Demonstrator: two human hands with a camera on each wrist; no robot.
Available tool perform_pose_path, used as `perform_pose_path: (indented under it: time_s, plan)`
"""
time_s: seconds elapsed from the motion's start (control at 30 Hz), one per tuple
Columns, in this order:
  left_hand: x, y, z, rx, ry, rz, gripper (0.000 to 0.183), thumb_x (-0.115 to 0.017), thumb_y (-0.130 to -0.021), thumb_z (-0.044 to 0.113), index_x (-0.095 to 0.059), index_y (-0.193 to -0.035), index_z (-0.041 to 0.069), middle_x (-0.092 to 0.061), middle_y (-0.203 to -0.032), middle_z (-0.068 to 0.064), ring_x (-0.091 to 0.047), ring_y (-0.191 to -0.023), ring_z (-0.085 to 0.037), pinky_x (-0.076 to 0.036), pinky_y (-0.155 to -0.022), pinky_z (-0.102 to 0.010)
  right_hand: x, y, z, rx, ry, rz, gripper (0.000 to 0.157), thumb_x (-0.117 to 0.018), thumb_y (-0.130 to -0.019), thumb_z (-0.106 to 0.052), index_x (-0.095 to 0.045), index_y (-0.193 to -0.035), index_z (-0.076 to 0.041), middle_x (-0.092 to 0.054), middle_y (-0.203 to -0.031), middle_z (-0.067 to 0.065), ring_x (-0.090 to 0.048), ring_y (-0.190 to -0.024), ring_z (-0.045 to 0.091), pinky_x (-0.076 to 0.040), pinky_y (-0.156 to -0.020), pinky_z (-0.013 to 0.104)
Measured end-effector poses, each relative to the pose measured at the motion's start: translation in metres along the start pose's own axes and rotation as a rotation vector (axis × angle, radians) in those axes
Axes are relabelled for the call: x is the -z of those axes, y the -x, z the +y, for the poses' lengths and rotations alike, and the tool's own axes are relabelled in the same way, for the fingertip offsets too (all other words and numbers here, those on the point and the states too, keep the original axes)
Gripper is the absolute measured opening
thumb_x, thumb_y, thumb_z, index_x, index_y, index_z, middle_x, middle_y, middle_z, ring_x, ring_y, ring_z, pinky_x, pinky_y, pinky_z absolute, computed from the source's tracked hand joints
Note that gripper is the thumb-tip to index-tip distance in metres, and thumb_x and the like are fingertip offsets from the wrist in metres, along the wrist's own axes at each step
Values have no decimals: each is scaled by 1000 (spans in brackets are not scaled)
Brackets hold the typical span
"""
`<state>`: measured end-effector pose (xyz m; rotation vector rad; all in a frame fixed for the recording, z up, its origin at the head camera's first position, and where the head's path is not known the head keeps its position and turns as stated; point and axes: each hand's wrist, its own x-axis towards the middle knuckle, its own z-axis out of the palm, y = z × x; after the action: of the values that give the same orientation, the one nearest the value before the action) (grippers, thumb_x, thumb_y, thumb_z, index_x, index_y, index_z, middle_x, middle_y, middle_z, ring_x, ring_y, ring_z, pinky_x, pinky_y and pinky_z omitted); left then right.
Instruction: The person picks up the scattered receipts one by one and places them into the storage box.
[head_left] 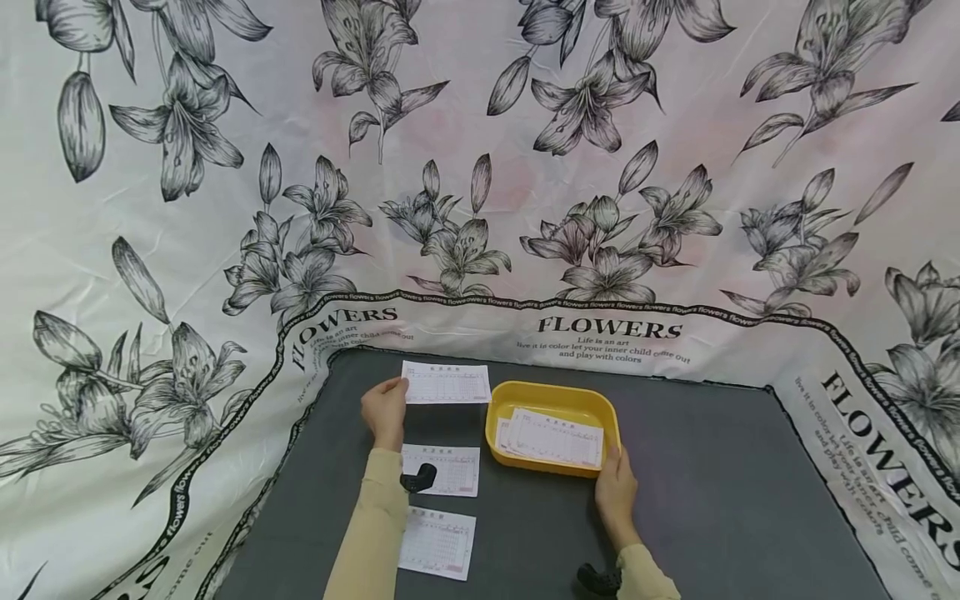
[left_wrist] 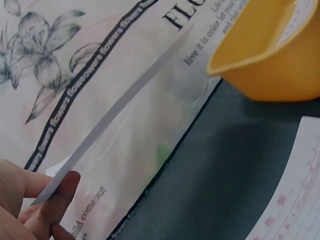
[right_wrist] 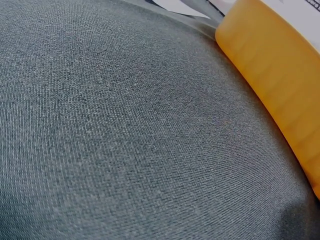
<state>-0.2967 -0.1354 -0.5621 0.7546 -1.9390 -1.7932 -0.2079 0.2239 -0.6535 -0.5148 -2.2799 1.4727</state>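
Observation:
My left hand (head_left: pixel 385 412) pinches a printed paper form (head_left: pixel 447 383) by its left end, left of the yellow plastic tray (head_left: pixel 551 395). In the left wrist view this form (left_wrist: pixel 107 117) is seen nearly edge-on, raised above the dark cloth, between thumb and fingers. With my right hand (head_left: pixel 617 492) I grip the tray at its near right corner. Several similar forms (head_left: pixel 558 437) lie overlapped inside the tray. The right wrist view shows the tray's ribbed outer wall (right_wrist: pixel 275 75), with the hand itself out of sight.
Two more forms lie on the grey cloth (head_left: pixel 705 483) left of the tray: a middle form (head_left: pixel 453 473) partly behind the left wrist camera (head_left: pixel 420 477), and a nearer form (head_left: pixel 438 543) beside the sleeve. A flower-printed curtain (head_left: pixel 465 192) borders the back and sides.

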Motion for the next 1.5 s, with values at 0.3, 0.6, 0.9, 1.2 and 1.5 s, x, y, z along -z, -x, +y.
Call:
perform_pose_path:
  time_s: [0.3,0.6,0.9,1.2,1.5]
  plan:
    - [-11,18,-2,4,-6,-40,24,-74,-98,14,-80,-113,-4,-76,-116,-25,-70,-110,-42,-57,-96,-58,-3,7,5,-26,-1,-32,60,-27,-118,-34,-38,-157,10,-45,-153,40,-43,-142,58,-34,-119,70]
    - [-23,27,-10,-35,-6,-32,19,-75,-95,11,-82,-104,-5,-79,-105,-23,-73,-102,-41,-58,-89,-55,-5,12,1,-15,-10,-24,57,-29,-118,-31,-41,-155,11,-48,-150,41,-46,-139,59,-36,-117,71]
    - [-38,41,-16,-4,-9,-47,17,-77,-92,10,-83,-100,-3,-79,-101,-22,-73,-98,-39,-58,-83,-49,-2,9,-1,-10,-14,-30,57,-29,-118,-30,-39,-156,12,-46,-152,41,-44,-141,59,-34,-118,70]
    - [-61,61,-18,-24,-50,-74,15,-78,-92,13,-84,-96,0,-80,-96,-17,-74,-93,-37,-57,-78,-48,1,5,-3,8,-20,-19,56,-30,-119,-29,-39,-156,12,-47,-151,41,-44,-141,59,-35,-118,70]
    - [-86,80,-19,-107,-106,-125,13,-77,-94,11,-84,-96,-1,-80,-91,-17,-76,-81,-31,-64,-69,-46,2,3,-3,-16,-8,-40,60,-27,-119,-32,-34,-158,13,-43,-154,41,-41,-143,58,-32,-120,70]
